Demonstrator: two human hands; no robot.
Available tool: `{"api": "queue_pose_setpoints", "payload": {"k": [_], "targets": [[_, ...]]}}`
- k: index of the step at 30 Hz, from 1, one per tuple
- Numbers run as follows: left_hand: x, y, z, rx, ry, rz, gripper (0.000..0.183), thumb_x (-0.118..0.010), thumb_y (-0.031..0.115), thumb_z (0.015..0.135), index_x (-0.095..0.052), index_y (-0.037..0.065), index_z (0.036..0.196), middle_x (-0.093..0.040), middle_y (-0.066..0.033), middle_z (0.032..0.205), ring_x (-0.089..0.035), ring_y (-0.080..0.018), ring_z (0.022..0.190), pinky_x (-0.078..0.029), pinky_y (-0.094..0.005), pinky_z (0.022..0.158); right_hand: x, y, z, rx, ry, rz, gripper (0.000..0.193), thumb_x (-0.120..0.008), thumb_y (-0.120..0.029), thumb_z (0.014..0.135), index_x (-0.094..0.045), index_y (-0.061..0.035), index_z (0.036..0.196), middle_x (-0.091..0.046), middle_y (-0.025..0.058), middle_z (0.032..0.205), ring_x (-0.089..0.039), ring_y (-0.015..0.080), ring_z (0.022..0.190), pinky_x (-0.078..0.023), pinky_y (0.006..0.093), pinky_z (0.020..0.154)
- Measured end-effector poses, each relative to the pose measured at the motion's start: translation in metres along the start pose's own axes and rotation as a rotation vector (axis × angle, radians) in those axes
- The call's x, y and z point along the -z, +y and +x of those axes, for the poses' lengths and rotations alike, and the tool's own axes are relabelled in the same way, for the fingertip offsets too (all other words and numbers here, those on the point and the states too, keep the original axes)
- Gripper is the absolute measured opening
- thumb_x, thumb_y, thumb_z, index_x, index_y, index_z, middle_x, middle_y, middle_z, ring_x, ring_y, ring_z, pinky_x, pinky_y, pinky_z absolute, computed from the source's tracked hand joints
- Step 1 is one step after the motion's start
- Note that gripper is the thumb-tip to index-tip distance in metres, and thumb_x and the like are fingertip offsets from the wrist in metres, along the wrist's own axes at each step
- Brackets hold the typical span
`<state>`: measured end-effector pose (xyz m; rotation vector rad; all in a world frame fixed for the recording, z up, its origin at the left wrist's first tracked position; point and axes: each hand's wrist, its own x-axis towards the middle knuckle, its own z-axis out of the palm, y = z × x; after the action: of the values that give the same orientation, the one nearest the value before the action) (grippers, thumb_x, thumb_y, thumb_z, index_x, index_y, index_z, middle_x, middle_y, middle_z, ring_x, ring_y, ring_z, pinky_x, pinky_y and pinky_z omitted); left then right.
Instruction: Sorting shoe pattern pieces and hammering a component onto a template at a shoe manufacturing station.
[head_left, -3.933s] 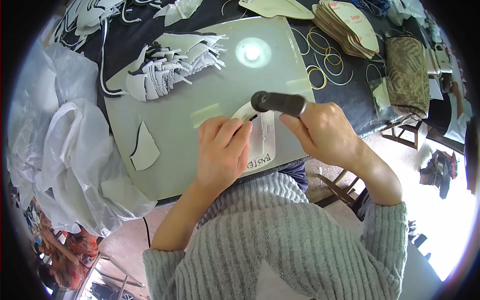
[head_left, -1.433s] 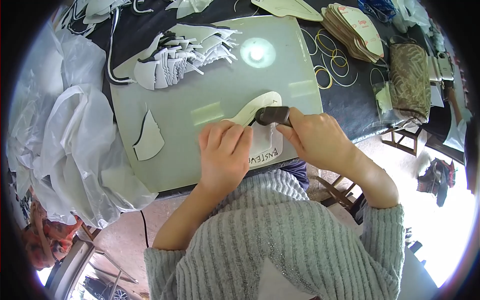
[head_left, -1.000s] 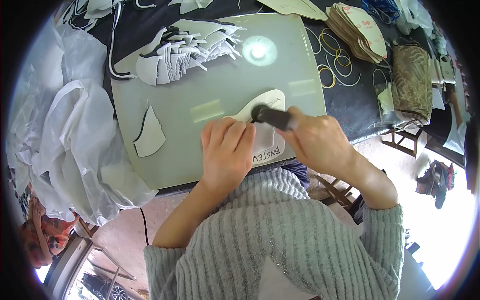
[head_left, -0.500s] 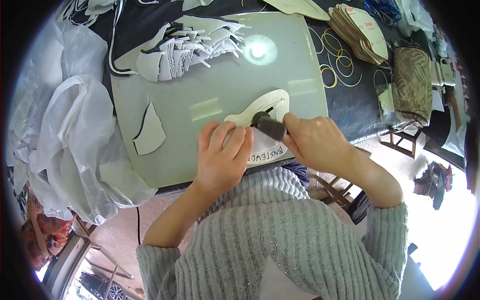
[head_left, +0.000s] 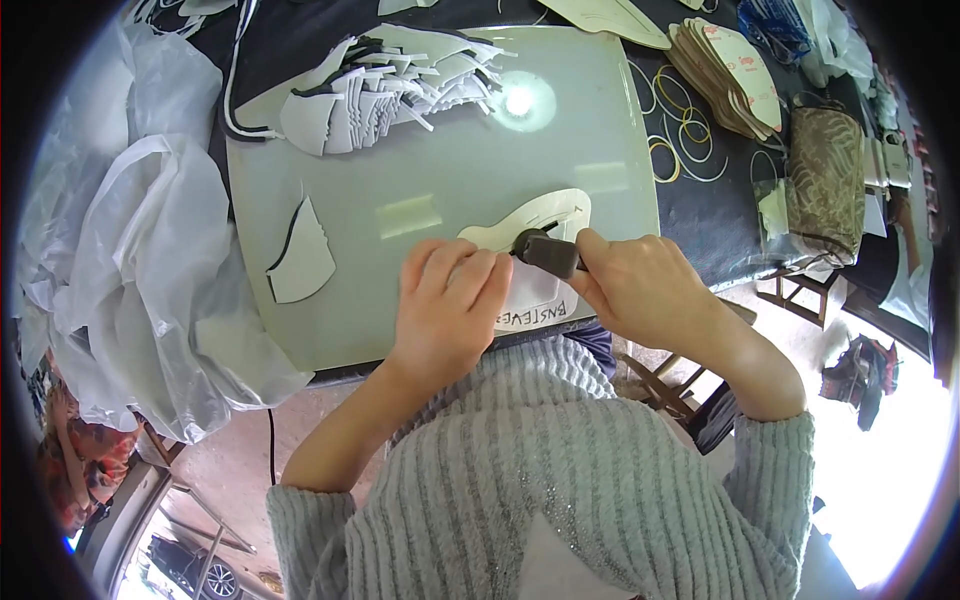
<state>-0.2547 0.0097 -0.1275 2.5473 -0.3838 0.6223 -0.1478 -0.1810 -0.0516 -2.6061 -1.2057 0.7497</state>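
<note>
Right hand (head_left: 640, 290) nearer, glossy cutting board (head_left: 400, 215)

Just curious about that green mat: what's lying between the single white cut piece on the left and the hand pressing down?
Nothing: in the head view, only bare mat separates the white piece from the left hand.

A dark-covered table (head_left: 700, 215) fills twelve o'clock; a wooden chair frame (head_left: 670, 385) stands at four o'clock on sunlit floor (head_left: 880, 480).
</note>
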Motion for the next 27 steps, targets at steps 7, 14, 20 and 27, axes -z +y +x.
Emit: {"api": "queue_pose_setpoints", "payload": {"k": [7,14,20,27], "targets": [[0.011,-0.004,-0.003,0.074,-0.026,-0.114,0.027,-0.07,0.001,0.072,-0.067,0.004,0.099,-0.06,-0.0045,0.097,-0.058,-0.0254,0.092,-0.043,-0.0385,0.079,0.005,0.012,0.008,0.048,-0.024,0.012,0.035,-0.056,-0.032,0.095,-0.054,-0.0007,0.08,-0.057,0.0144,0.055,-0.06,0.0351,0.054,-0.047,0.0438,0.051],[0.015,-0.007,0.004,0.142,-0.06,-0.209,0.028,-0.069,0.002,0.073,-0.068,0.004,0.101,-0.06,-0.005,0.095,-0.057,-0.0259,0.09,-0.044,-0.0377,0.078,0.022,0.023,0.025,0.218,-0.194,0.004,0.036,-0.056,-0.034,0.094,-0.053,-0.0014,0.08,-0.054,0.014,0.054,-0.057,0.0359,0.053,-0.044,0.0449,0.054],[0.009,-0.012,-0.002,0.043,-0.076,-0.155,0.031,-0.07,0.0,0.07,-0.069,0.003,0.101,-0.058,-0.0037,0.094,-0.055,-0.0238,0.085,-0.044,-0.0377,0.077,0.03,0.022,0.022,0.201,-0.098,0.055,0.024,-0.059,-0.024,0.089,-0.05,-0.002,0.084,-0.055,0.013,0.055,-0.059,0.0348,0.055,-0.043,0.0448,0.051],[0.005,-0.014,-0.004,0.027,-0.026,-0.139,0.029,-0.071,0.0,0.067,-0.071,0.002,0.096,-0.057,-0.0042,0.094,-0.056,-0.0226,0.085,-0.044,-0.0382,0.075,0.017,0.01,0.018,0.184,-0.029,-0.002,0.033,-0.054,-0.032,0.095,-0.05,-0.0021,0.081,-0.055,0.0106,0.052,-0.058,0.0325,0.049,-0.044,0.0431,0.046]]}}
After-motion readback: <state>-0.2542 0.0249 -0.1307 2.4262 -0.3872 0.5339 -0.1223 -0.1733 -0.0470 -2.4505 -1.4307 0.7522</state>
